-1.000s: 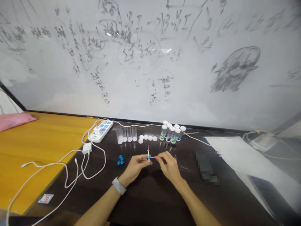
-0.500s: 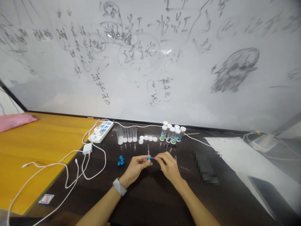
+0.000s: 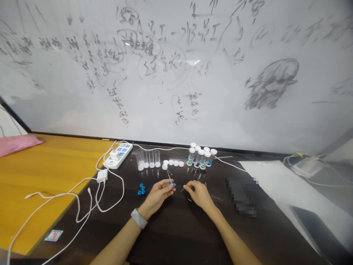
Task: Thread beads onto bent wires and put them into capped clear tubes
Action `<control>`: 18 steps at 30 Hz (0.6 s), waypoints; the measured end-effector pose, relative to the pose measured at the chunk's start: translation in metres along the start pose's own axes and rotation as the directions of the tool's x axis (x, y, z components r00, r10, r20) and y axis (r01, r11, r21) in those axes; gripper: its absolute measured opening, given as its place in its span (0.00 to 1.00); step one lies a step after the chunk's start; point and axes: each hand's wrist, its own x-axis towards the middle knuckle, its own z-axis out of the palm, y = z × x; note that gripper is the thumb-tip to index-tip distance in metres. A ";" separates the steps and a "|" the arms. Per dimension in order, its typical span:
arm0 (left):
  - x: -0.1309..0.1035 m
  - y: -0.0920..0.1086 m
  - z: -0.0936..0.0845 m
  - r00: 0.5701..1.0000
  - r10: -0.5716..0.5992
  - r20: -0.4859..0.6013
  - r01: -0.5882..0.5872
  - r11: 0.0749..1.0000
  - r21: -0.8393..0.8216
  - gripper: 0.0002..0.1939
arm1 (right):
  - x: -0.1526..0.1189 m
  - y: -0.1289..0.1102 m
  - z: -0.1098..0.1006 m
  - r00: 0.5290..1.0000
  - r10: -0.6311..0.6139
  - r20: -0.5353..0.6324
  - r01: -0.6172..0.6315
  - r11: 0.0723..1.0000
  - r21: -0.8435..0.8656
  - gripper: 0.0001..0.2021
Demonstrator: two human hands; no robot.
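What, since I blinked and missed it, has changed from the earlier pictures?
The right hand drew its thin rod rightward, off the blue piece. The left hand still holds that piece, its pale stem now tilted left. Loose blue pieces stayed put.

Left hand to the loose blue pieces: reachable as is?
Probably yes: the loose blue pieces lie close beside the left hand, with nothing visible between. Its fingertips grip another piece, though, so picking one up may mean freeing them first.
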 end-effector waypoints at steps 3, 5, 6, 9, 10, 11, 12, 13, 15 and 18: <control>0.002 0.000 -0.001 1.000 0.019 -0.015 -0.019 1.000 0.000 0.16 | -0.001 0.003 0.006 0.999 0.028 0.045 -0.027 0.999 -0.024 0.10; 0.002 -0.001 -0.002 1.000 0.028 -0.004 -0.028 1.000 -0.003 0.17 | 0.000 0.004 0.007 0.999 0.027 0.038 -0.026 1.000 -0.009 0.10; 0.002 -0.002 -0.003 0.999 0.032 0.003 -0.032 0.999 -0.003 0.17 | 0.002 0.006 0.006 0.999 0.028 0.025 -0.028 1.000 0.003 0.11; 0.003 -0.002 -0.004 0.999 0.041 0.015 -0.041 0.999 -0.001 0.18 | 0.009 0.017 0.000 0.990 0.122 -0.073 -0.122 0.993 0.009 0.13; 0.003 -0.002 -0.004 0.999 0.042 0.012 -0.042 0.999 -0.004 0.17 | 0.012 0.023 -0.003 0.976 0.185 -0.118 -0.186 0.983 0.006 0.12; 0.004 -0.003 -0.005 0.999 0.043 0.007 -0.043 0.999 -0.009 0.18 | 0.016 0.030 -0.006 0.960 0.237 -0.152 -0.240 0.971 0.000 0.12; 0.004 -0.003 -0.005 0.999 0.045 0.001 -0.045 0.999 -0.017 0.18 | 0.020 0.037 -0.009 0.948 0.271 -0.168 -0.276 0.961 -0.007 0.12; 0.004 -0.003 -0.005 0.999 0.048 -0.006 -0.048 0.999 -0.025 0.18 | 0.024 0.044 -0.010 0.938 0.299 -0.173 -0.306 0.952 -0.012 0.11; 0.005 -0.003 -0.005 0.998 0.061 -0.010 -0.061 0.998 -0.033 0.18 | 0.033 0.055 -0.011 0.930 0.332 -0.159 -0.340 0.940 -0.019 0.11; 0.006 -0.004 -0.005 0.996 0.093 -0.007 -0.093 0.995 -0.029 0.17 | 0.044 0.061 -0.005 0.925 0.352 -0.141 -0.360 0.932 -0.032 0.10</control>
